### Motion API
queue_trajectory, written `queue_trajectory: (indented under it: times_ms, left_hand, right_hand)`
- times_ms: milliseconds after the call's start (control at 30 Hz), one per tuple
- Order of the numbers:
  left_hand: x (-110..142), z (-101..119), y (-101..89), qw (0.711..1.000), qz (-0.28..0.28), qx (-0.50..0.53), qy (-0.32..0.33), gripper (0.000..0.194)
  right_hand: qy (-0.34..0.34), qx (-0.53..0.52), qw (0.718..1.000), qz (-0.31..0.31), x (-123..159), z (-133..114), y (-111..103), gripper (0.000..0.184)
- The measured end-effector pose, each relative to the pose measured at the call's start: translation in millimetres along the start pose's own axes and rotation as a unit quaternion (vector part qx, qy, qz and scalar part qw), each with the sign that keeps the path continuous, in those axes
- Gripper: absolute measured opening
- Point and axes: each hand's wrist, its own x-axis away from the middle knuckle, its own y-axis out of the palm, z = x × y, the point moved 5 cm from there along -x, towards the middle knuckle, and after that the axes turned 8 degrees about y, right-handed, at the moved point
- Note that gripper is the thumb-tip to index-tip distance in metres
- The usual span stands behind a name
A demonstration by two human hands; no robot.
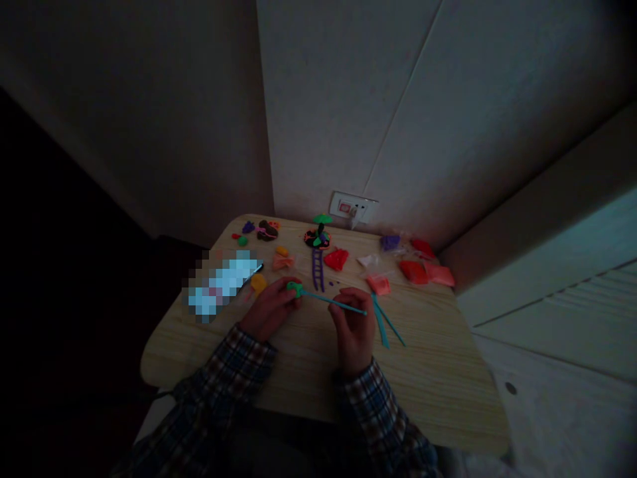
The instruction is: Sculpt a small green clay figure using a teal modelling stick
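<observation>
My left hand [271,309] pinches a small piece of green modelling clay [294,288] between its fingers. In my right hand [355,328] is a thin teal modelling tool [318,297], held like a pen, its far end meeting the clay. The clay's exact shape is too small and dim to make out. Beyond both hands lies a purple clay ladder [318,271]. It leads up to a black-based clay model [313,240] with a green top [323,218]. Right of my right hand rest two more teal tools, a flat one [382,326] and a thin one [391,322].
A phone with a blurred screen [223,282] lies left on the wooden table [428,372]. Bags of red clay [414,271] and purple clay [390,242] sit at the right back. A brown clay piece [267,230] is at the left back. A wall socket [354,207] is behind.
</observation>
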Motion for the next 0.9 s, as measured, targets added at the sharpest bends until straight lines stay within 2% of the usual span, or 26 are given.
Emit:
queue_trajectory:
  times_ms: [100, 233, 433, 767, 900]
  left_hand:
    - [-1.1, -0.5, -3.3, 1.000, 0.008, 0.005, 0.005, 0.022]
    - [-1.0, 1.5, -3.8, 1.000, 0.017, 0.017, 0.014, 0.018]
    - [0.0, 5.0, -2.0, 0.999, 0.020, 0.046, 0.018, 0.020]
    - [2.7, 7.0, -0.1, 0.997, 0.031, 0.071, 0.008, 0.020]
    - [2.6, 8.0, -1.6, 0.996, 0.041, 0.080, 0.011, 0.017]
  right_hand:
    - [0.006, -0.010, 1.000, 0.014, -2.0, -1.1, -2.9, 0.017]
    - [-0.001, 0.027, 1.000, 0.002, -2.8, -2.6, -3.9, 0.007]
    - [-0.013, 0.096, 0.995, -0.006, -2.5, -3.6, -5.9, 0.018]
    - [-0.029, 0.188, 0.982, 0.019, -0.1, -10.3, -9.3, 0.021]
    - [-0.062, 0.222, 0.973, -0.015, 0.3, -14.6, -3.8, 0.023]
